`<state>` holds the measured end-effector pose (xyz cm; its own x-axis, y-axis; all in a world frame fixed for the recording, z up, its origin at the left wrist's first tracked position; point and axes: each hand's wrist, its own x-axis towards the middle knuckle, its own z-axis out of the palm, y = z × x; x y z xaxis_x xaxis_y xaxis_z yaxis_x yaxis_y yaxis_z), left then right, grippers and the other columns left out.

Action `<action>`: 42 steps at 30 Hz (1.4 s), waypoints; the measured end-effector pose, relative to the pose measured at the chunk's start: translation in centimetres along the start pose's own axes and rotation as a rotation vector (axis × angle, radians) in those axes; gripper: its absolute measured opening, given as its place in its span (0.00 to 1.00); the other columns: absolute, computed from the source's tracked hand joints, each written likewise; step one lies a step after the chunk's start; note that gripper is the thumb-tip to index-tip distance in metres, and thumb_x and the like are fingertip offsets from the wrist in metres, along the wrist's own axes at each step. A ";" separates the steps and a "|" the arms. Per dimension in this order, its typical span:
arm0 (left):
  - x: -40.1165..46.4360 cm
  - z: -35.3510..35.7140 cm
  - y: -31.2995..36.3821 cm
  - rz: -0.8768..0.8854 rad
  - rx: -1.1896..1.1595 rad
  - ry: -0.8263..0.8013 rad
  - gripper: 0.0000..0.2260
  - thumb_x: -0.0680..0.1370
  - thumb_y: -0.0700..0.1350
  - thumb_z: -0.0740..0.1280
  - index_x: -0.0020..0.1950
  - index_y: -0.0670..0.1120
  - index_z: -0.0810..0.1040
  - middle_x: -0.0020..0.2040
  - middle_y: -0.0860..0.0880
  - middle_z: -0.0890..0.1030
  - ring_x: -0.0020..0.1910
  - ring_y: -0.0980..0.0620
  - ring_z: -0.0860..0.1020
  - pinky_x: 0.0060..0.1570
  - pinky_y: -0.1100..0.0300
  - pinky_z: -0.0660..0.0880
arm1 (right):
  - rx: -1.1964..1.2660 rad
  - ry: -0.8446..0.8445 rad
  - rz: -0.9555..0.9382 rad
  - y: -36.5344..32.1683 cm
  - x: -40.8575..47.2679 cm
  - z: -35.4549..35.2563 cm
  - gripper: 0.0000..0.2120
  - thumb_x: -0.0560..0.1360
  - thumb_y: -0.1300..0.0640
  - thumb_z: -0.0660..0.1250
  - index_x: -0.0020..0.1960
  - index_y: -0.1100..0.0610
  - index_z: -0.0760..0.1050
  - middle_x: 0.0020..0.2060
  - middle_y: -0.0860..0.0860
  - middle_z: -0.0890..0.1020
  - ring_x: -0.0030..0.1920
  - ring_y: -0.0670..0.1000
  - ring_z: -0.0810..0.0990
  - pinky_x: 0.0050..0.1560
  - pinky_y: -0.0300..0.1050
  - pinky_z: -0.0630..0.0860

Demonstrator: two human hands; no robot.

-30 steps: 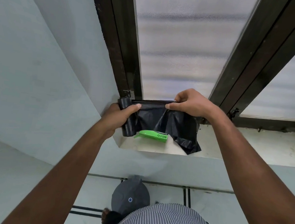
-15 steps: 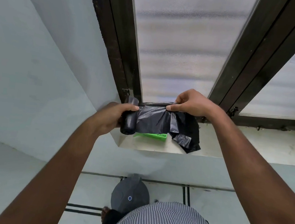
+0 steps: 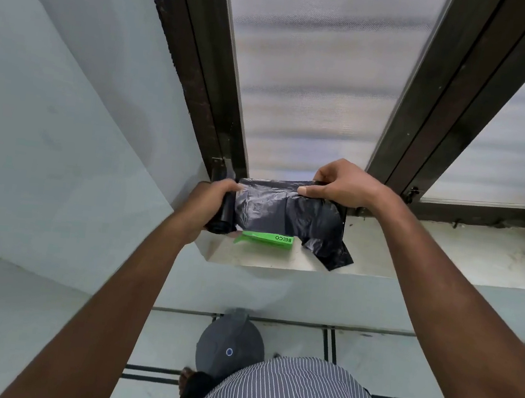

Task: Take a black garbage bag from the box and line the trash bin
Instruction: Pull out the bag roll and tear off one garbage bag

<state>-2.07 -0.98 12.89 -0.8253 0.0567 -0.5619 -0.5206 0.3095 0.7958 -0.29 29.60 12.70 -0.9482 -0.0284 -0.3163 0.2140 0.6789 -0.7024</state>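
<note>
Left hand (image 3: pixel 209 204) grips roll (image 3: pixel 224 212); right hand (image 3: pixel 344 184) pinches garbage bag (image 3: pixel 289 212) stretched between.

Soft, even daylight comes through the frosted window panes (image 3: pixel 308 82), which glow bright without harsh glare. The wall (image 3: pixel 51 106) is dimmer, with faint shadows below the sill (image 3: pixel 446 254). Wide-angle distortion splays the dark frame (image 3: pixel 203 76) outward. Focus is fairly sharp throughout.

Black bag (image 3: pixel 289 213) part-unrolled above green box (image 3: pixel 267 240)
</note>
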 end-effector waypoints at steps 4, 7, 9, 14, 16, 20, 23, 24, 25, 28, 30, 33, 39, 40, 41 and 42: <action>-0.5 -0.5 0.5 -0.049 -0.173 -0.131 0.09 0.80 0.49 0.63 0.55 0.46 0.78 0.48 0.43 0.82 0.44 0.42 0.82 0.52 0.40 0.84 | 0.000 0.019 -0.011 0.1 0.0 0.3 0.24 0.73 0.32 0.80 0.46 0.54 0.84 0.37 0.50 0.84 0.37 0.49 0.78 0.39 0.46 0.71; -0.3 -0.9 0.3 0.016 -0.087 -0.131 0.08 0.84 0.47 0.67 0.53 0.44 0.82 0.48 0.43 0.84 0.45 0.45 0.83 0.51 0.45 0.85 | 0.002 0.027 -0.005 0.0 0.0 0.4 0.27 0.70 0.29 0.80 0.46 0.53 0.84 0.38 0.48 0.83 0.39 0.49 0.78 0.40 0.47 0.70; -0.4 -0.9 0.2 0.059 -0.032 -0.108 0.08 0.83 0.48 0.71 0.54 0.43 0.84 0.49 0.44 0.87 0.48 0.46 0.86 0.44 0.50 0.86 | 0.017 0.018 0.005 -0.2 0.0 0.6 0.29 0.67 0.27 0.81 0.47 0.53 0.84 0.41 0.49 0.85 0.41 0.50 0.80 0.42 0.47 0.72; 0.0 -0.4 -0.6 0.069 0.065 -0.034 0.22 0.73 0.55 0.83 0.61 0.44 0.85 0.52 0.46 0.90 0.52 0.48 0.88 0.42 0.54 0.86 | 0.022 -0.007 0.003 -0.8 0.2 1.6 0.27 0.65 0.29 0.83 0.50 0.50 0.85 0.47 0.49 0.89 0.48 0.50 0.87 0.45 0.46 0.80; 0.1 0.0 -0.8 0.072 0.076 -0.016 0.26 0.70 0.56 0.85 0.62 0.45 0.85 0.53 0.48 0.90 0.51 0.49 0.89 0.43 0.54 0.87 | 0.010 -0.018 -0.010 -1.1 0.3 2.1 0.26 0.67 0.32 0.84 0.51 0.52 0.85 0.47 0.49 0.89 0.49 0.51 0.87 0.44 0.46 0.79; 0.0 0.6 -1.0 0.069 0.073 0.023 0.25 0.71 0.54 0.84 0.64 0.47 0.83 0.55 0.47 0.89 0.53 0.49 0.88 0.42 0.56 0.85 | 0.015 -0.030 -0.024 -1.9 0.4 3.0 0.23 0.70 0.36 0.84 0.51 0.53 0.86 0.48 0.51 0.90 0.51 0.53 0.88 0.51 0.52 0.83; 0.1 0.4 -1.0 0.056 0.018 -0.002 0.24 0.72 0.54 0.83 0.63 0.46 0.84 0.55 0.45 0.89 0.53 0.48 0.88 0.45 0.54 0.85 | -0.003 -0.044 -0.019 -2.1 0.5 3.2 0.23 0.69 0.36 0.84 0.50 0.53 0.86 0.48 0.52 0.90 0.53 0.56 0.88 0.58 0.58 0.84; 0.1 0.2 -0.9 0.034 -0.012 -0.035 0.22 0.73 0.55 0.81 0.62 0.46 0.85 0.54 0.45 0.90 0.52 0.48 0.88 0.46 0.54 0.84 | -0.007 -0.047 -0.016 -2.2 0.5 3.3 0.24 0.69 0.35 0.84 0.50 0.54 0.87 0.48 0.53 0.90 0.53 0.57 0.88 0.58 0.58 0.84; 0.0 0.0 -0.7 0.007 -0.040 -0.081 0.19 0.75 0.55 0.78 0.61 0.46 0.86 0.54 0.44 0.90 0.51 0.47 0.87 0.46 0.54 0.83 | -0.008 -0.049 -0.015 -2.2 0.5 3.3 0.24 0.69 0.35 0.84 0.50 0.54 0.87 0.48 0.53 0.90 0.53 0.57 0.88 0.58 0.58 0.84; -0.4 -0.7 -0.2 -0.038 -0.140 -0.177 0.11 0.79 0.51 0.68 0.55 0.47 0.82 0.49 0.42 0.86 0.47 0.46 0.83 0.53 0.48 0.82 | -0.016 -0.053 -0.020 -2.2 0.5 3.4 0.24 0.70 0.34 0.84 0.49 0.54 0.87 0.48 0.55 0.90 0.53 0.57 0.87 0.52 0.53 0.81; -0.3 -1.2 -0.2 -0.010 -0.109 -0.161 0.10 0.81 0.49 0.68 0.58 0.44 0.82 0.52 0.42 0.86 0.51 0.44 0.84 0.56 0.45 0.84 | -0.014 -0.061 -0.015 -2.2 0.6 3.3 0.24 0.71 0.34 0.83 0.48 0.55 0.87 0.46 0.54 0.90 0.50 0.57 0.87 0.48 0.49 0.77; -0.5 -1.5 -0.4 0.063 -0.020 -0.131 0.15 0.80 0.45 0.75 0.64 0.40 0.83 0.56 0.40 0.88 0.59 0.40 0.86 0.56 0.42 0.86 | -0.035 -0.084 -0.010 -2.2 0.5 3.3 0.30 0.72 0.35 0.82 0.45 0.63 0.81 0.35 0.54 0.80 0.38 0.54 0.76 0.41 0.49 0.69; -0.6 -1.7 -0.7 0.079 0.055 -0.050 0.23 0.73 0.49 0.83 0.65 0.43 0.83 0.56 0.44 0.89 0.56 0.44 0.87 0.52 0.45 0.88 | -0.101 -0.080 -0.032 -2.2 0.0 3.0 0.28 0.76 0.33 0.78 0.41 0.56 0.73 0.34 0.51 0.71 0.35 0.53 0.69 0.39 0.49 0.62; -0.7 -1.6 -0.7 0.079 0.071 -0.046 0.22 0.73 0.50 0.84 0.63 0.44 0.84 0.55 0.45 0.89 0.55 0.46 0.87 0.50 0.48 0.88 | -0.083 -0.087 -0.032 -2.1 0.0 3.0 0.28 0.75 0.32 0.78 0.42 0.56 0.74 0.34 0.51 0.71 0.35 0.53 0.69 0.39 0.49 0.63; -0.9 -1.4 -0.6 0.080 0.091 -0.035 0.21 0.73 0.51 0.83 0.62 0.45 0.85 0.54 0.46 0.89 0.54 0.47 0.88 0.46 0.52 0.88 | -0.060 -0.092 -0.034 -2.0 -0.1 2.9 0.28 0.75 0.32 0.78 0.42 0.55 0.74 0.34 0.51 0.72 0.34 0.52 0.69 0.39 0.49 0.63; -1.1 -1.2 -0.6 0.082 0.114 -0.017 0.20 0.73 0.52 0.83 0.60 0.46 0.85 0.53 0.46 0.89 0.52 0.47 0.88 0.41 0.55 0.87 | -0.036 -0.097 -0.037 -1.9 -0.1 2.9 0.28 0.74 0.31 0.78 0.41 0.55 0.74 0.34 0.51 0.72 0.34 0.52 0.69 0.39 0.49 0.62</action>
<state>-1.13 -2.39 13.28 -0.8596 0.1023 -0.5006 -0.4225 0.4086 0.8090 0.02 26.20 12.24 -0.9277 -0.1239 -0.3520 0.1689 0.7016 -0.6922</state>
